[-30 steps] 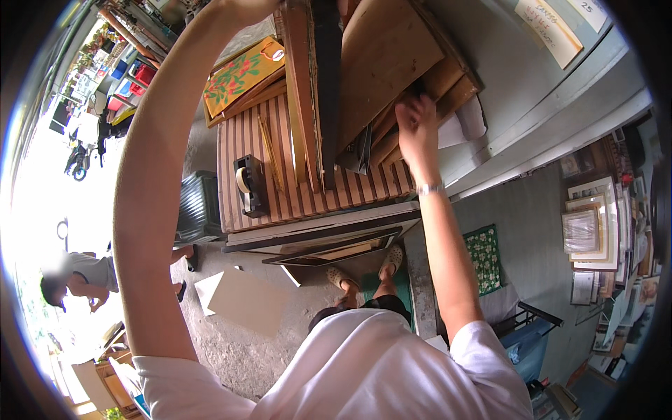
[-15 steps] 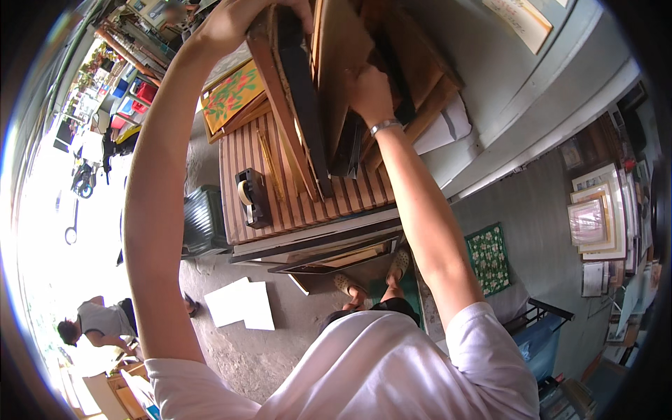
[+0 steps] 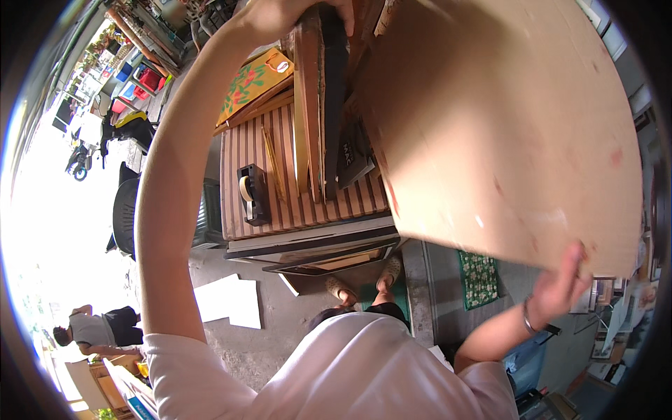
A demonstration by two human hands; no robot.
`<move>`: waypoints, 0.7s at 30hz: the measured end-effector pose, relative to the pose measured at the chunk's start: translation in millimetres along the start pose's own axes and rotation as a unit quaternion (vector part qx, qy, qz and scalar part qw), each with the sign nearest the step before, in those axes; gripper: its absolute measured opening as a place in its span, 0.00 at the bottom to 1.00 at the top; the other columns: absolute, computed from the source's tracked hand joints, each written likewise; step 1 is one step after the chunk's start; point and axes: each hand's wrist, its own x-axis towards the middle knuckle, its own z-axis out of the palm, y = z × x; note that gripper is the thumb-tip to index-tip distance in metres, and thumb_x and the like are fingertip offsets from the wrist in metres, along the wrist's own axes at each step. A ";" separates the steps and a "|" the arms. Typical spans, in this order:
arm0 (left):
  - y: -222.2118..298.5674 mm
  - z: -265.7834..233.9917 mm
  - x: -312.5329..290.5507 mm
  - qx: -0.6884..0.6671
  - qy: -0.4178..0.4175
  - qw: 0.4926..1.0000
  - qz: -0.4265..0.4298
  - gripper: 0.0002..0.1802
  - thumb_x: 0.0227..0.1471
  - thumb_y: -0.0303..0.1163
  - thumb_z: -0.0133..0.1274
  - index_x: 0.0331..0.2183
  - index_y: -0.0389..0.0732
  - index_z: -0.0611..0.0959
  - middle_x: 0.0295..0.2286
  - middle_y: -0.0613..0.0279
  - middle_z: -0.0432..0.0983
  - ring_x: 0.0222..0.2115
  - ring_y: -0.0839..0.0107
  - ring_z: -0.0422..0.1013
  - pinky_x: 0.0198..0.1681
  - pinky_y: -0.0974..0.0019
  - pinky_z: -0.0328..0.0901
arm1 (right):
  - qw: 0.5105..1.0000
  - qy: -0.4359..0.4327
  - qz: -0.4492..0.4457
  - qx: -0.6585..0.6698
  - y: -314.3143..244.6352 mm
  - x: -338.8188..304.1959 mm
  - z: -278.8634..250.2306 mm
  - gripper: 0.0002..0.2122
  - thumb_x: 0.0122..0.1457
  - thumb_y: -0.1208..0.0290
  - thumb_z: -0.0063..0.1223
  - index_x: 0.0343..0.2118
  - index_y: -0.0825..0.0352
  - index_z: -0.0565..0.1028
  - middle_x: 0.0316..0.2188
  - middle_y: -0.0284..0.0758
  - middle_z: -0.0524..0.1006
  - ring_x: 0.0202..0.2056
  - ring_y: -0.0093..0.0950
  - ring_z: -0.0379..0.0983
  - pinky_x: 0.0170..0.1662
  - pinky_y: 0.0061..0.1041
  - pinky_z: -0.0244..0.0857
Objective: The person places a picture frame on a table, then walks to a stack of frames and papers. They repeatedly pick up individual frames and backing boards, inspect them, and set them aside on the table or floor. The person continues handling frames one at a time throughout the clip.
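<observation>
My right hand (image 3: 560,283) pinches the lower right corner of a large tan board (image 3: 504,140), which is tilted and fills the upper right. Faint red marks and scuffs show on its face. At the top, my left hand (image 3: 294,12) is closed over the upper edges of several upright wooden frames (image 3: 308,105). A dark panel (image 3: 332,112) stands among them. Their feet rest on a striped table top (image 3: 245,150). Leaning between the frames and the tan board is a black printed item (image 3: 353,154). The board hides whatever lies behind it.
A black tape dispenser (image 3: 253,194) sits at the table's left, beside thin gold strips (image 3: 271,157) and a painted yellow panel (image 3: 255,80). Frames lean below the table edge (image 3: 336,259). White sheets (image 3: 234,301) lie on the floor. Another person (image 3: 98,327) bends at the far left.
My right hand has swung the tan board out from among the upright frames, toward the right and nearer to me. The left hand, still on the frames, has shifted slightly right.
</observation>
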 end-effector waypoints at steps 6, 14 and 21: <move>9.1 -1.8 -3.1 0.068 -0.004 0.996 -0.054 0.32 0.61 0.50 0.34 0.29 0.40 0.89 0.31 0.55 0.81 0.34 0.59 0.75 0.45 0.58 0.64 | 0.985 0.152 0.072 -0.032 -42.1 32.3 -141.0 0.29 0.65 0.60 0.57 0.59 0.80 0.68 0.59 0.51 0.70 0.57 0.40 0.70 0.60 0.41 0.64; -5.1 -0.9 1.6 0.039 -0.023 0.998 0.049 0.36 0.64 0.49 0.29 0.29 0.37 0.89 0.32 0.52 0.83 0.34 0.58 0.75 0.47 0.58 0.67 | 0.919 -0.314 -0.096 -0.217 -68.7 55.3 -262.2 0.32 0.64 0.39 0.50 0.47 0.72 0.77 0.45 0.42 0.78 0.44 0.36 0.75 0.46 0.36 0.67; -24.5 4.2 -0.9 -0.134 0.040 0.982 -0.131 0.26 0.67 0.46 0.39 0.32 0.39 0.84 0.31 0.60 0.80 0.36 0.71 0.74 0.46 0.66 0.69 | 0.810 -0.575 -0.095 -0.066 -58.4 21.9 -134.2 0.14 0.49 0.60 0.61 0.29 0.69 0.80 0.28 0.41 0.83 0.25 0.30 0.74 0.34 0.30 0.65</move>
